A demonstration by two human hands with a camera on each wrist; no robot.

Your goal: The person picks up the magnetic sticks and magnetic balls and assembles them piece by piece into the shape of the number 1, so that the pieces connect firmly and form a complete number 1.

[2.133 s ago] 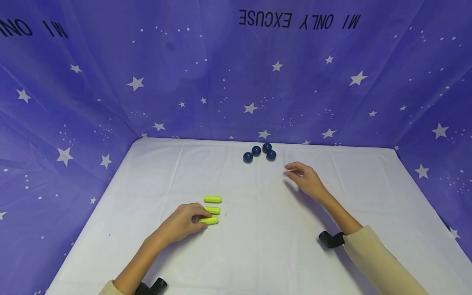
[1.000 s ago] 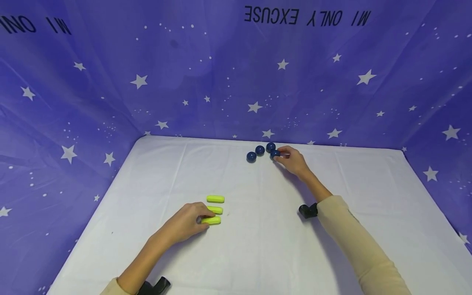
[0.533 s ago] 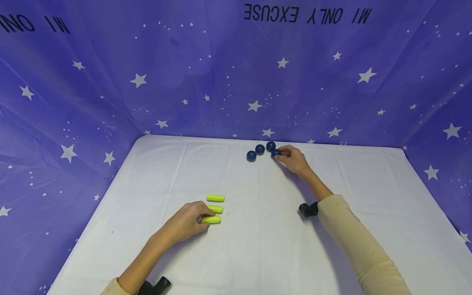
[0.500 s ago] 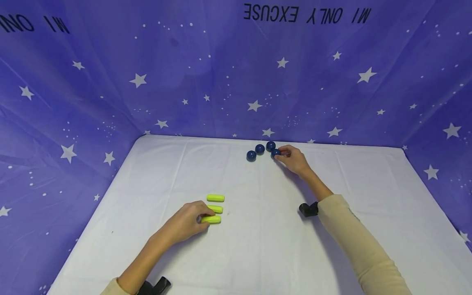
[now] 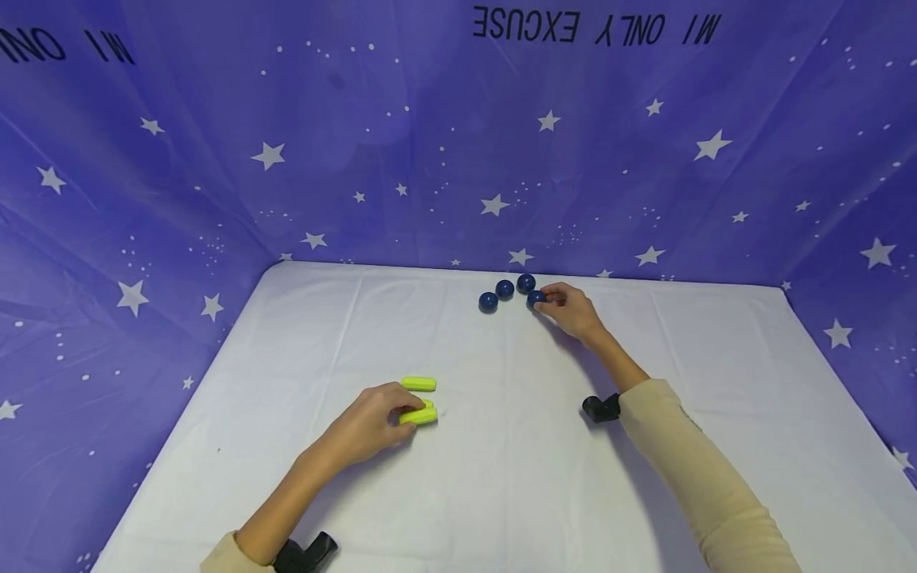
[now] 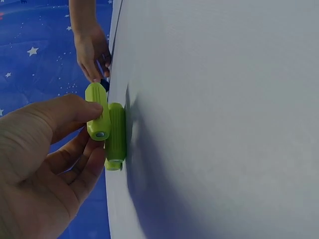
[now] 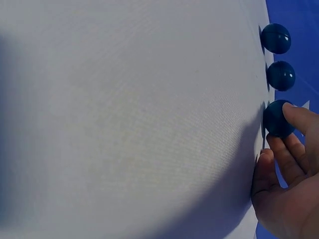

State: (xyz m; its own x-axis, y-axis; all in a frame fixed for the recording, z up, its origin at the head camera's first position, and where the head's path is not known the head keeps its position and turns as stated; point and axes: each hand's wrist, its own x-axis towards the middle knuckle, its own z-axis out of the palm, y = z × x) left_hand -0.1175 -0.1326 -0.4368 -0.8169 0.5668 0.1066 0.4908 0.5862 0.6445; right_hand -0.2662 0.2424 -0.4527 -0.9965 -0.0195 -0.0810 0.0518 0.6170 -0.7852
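My left hand (image 5: 367,426) pinches a short yellow-green fluted stick (image 5: 421,416) between thumb and fingers. In the left wrist view, that stick (image 6: 97,117) appears lifted off the white cloth, and its near end has a small hole. A second yellow-green stick (image 5: 428,404) lies just behind it, mostly hidden in the head view, and a third stick (image 5: 419,383) lies farther back. At the far side, my right hand (image 5: 573,312) grips a dark blue ball (image 7: 279,119) with its thumb and fingers. Other blue balls (image 5: 505,290) sit to its left.
White cloth (image 5: 501,477) covers the table. A purple star-printed curtain (image 5: 430,119) rises behind the far edge and along both sides. Black devices are strapped at the left wrist (image 5: 306,554) and right wrist (image 5: 602,408).
My right hand has reached in and taken hold of the nearest-right blue ball. My left hand has raised the front stick and shifted it slightly away and right.
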